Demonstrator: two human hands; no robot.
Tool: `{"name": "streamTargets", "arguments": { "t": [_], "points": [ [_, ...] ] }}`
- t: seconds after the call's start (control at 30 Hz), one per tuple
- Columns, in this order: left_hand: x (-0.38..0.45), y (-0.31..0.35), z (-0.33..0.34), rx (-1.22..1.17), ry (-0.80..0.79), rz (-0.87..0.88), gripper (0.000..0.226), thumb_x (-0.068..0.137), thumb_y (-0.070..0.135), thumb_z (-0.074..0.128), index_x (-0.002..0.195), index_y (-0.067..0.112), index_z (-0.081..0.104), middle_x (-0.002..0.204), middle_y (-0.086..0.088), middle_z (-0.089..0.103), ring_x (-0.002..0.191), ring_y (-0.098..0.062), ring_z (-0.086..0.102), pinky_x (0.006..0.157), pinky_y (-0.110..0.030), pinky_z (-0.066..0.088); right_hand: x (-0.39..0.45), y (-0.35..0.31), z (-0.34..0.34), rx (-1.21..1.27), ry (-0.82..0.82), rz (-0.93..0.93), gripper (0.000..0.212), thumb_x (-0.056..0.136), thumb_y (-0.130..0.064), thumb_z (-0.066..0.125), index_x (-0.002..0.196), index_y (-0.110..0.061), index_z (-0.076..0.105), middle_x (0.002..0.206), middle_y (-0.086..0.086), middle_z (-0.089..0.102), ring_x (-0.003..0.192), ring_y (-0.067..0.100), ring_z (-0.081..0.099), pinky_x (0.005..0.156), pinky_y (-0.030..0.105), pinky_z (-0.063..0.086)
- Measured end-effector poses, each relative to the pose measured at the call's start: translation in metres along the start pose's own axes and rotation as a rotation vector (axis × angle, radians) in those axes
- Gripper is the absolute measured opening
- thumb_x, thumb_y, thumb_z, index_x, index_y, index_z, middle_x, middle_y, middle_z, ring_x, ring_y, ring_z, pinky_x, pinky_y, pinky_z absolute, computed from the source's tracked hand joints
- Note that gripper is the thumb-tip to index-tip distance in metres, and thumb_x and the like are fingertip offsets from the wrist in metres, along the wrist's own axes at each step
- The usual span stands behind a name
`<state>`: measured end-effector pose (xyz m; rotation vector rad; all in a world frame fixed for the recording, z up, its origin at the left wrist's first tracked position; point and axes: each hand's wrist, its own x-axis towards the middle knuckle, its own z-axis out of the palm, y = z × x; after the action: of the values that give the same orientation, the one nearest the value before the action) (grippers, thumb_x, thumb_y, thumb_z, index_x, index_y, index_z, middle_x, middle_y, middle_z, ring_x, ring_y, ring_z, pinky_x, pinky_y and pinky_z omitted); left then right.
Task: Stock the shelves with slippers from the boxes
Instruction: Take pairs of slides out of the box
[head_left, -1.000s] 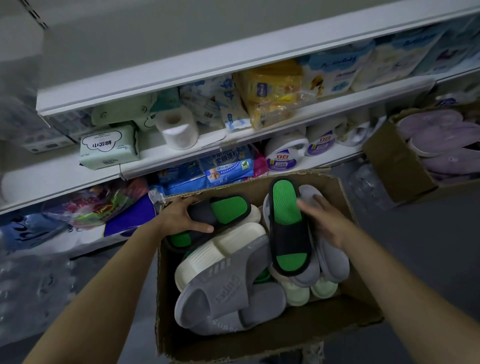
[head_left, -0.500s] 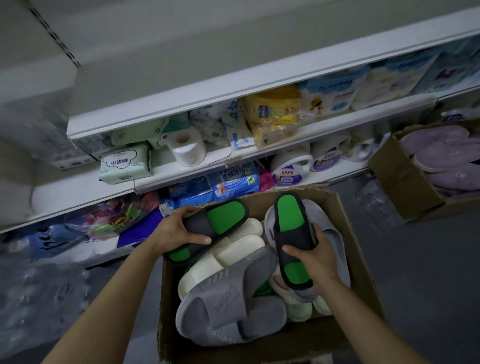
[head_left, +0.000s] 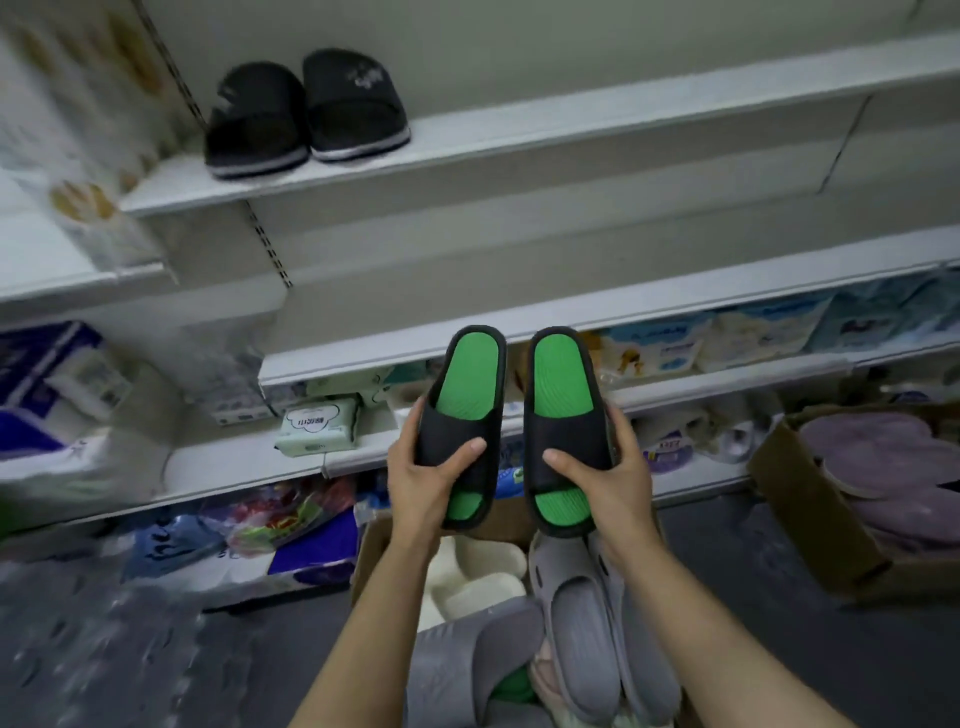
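1. Two black-and-green slippers, side by side above the box (head_left: 374, 540): left hand (head_left: 426, 483) grips the left slipper (head_left: 465, 421), right hand (head_left: 610, 480) the right slipper (head_left: 563, 426)
2. Black pair (head_left: 306, 111) sits on the upper shelf (head_left: 519, 140)

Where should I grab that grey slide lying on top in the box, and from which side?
Take the grey slide by its arched strap, coming down from above on its right, probably. It lies sole down on top of the pile, strap facing up, while both hands are busy above the box.
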<state>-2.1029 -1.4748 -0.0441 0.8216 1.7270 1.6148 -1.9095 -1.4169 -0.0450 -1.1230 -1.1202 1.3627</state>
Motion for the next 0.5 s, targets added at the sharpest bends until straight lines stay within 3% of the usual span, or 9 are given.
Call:
{"name": "streamTargets", "arguments": {
  "t": [0.07,0.17,0.3,0.37,0.43,0.5],
  "points": [
    [-0.003,0.022,0.011,0.002,0.077,0.073,0.097,0.049,0.062,0.092,0.135,0.05,0.052,0.132,0.0,0.06,0.118,-0.014,0.062,0.1,-0.041,0.053,0.005,-0.028,0.002,-0.008,-0.032,-0.072,0.091,0.059,-0.012,0.092,0.137,-0.032,0.05,0.13,-0.006,0.062,0.115,0.009,0.062,0.091,0.032,0.055],
    [-0.01,0.063,0.026,-0.004,0.142,0.17,0.097,0.051,0.061,0.092,0.138,0.048,0.05,0.131,0.0,0.054,0.118,-0.014,0.06,0.101,-0.039,0.052,0.008,-0.071,0.004,0.03,-0.077,-0.16,0.087,0.063,-0.005,0.089,0.133,-0.038,0.05,0.126,-0.013,0.062,0.11,-0.001,0.062,0.087,0.025,0.055],
    [-0.012,0.112,0.038,-0.039,0.225,0.232,0.09,0.062,0.037,0.093,0.142,0.04,0.05,0.127,0.0,0.044,0.116,-0.012,0.054,0.096,-0.024,0.049,0.016,-0.117,0.011,0.024,-0.125,-0.236,0.093,0.059,-0.019,0.092,0.135,-0.045,0.047,0.132,-0.007,0.059,0.116,0.008,0.06,0.093,0.034,0.055],
    [-0.008,0.134,0.041,-0.053,0.25,0.272,0.088,0.065,0.031,0.092,0.142,0.037,0.05,0.127,-0.001,0.043,0.112,-0.007,0.055,0.086,-0.009,0.047,0.023,-0.14,0.019,0.033,-0.144,-0.27,0.097,0.053,-0.031,0.092,0.138,-0.042,0.047,0.134,-0.005,0.058,0.118,0.01,0.059,0.096,0.04,0.054],
    [0.001,0.155,0.042,-0.066,0.255,0.302,0.086,0.068,0.027,0.091,0.143,0.034,0.051,0.127,-0.001,0.043,0.105,0.005,0.052,0.077,0.003,0.041,0.032,-0.163,0.028,0.053,-0.153,-0.303,0.095,0.054,-0.028,0.093,0.138,-0.038,0.049,0.133,-0.005,0.059,0.118,0.009,0.06,0.097,0.039,0.053],
    [0.013,0.174,0.04,-0.071,0.252,0.332,0.085,0.069,0.028,0.09,0.143,0.035,0.05,0.126,-0.001,0.043,0.105,0.003,0.053,0.079,0.003,0.039,0.041,-0.181,0.038,0.066,-0.156,-0.343,0.084,0.061,-0.013,0.091,0.129,-0.043,0.052,0.128,-0.007,0.063,0.113,0.005,0.062,0.095,0.032,0.053]
  ]
}}
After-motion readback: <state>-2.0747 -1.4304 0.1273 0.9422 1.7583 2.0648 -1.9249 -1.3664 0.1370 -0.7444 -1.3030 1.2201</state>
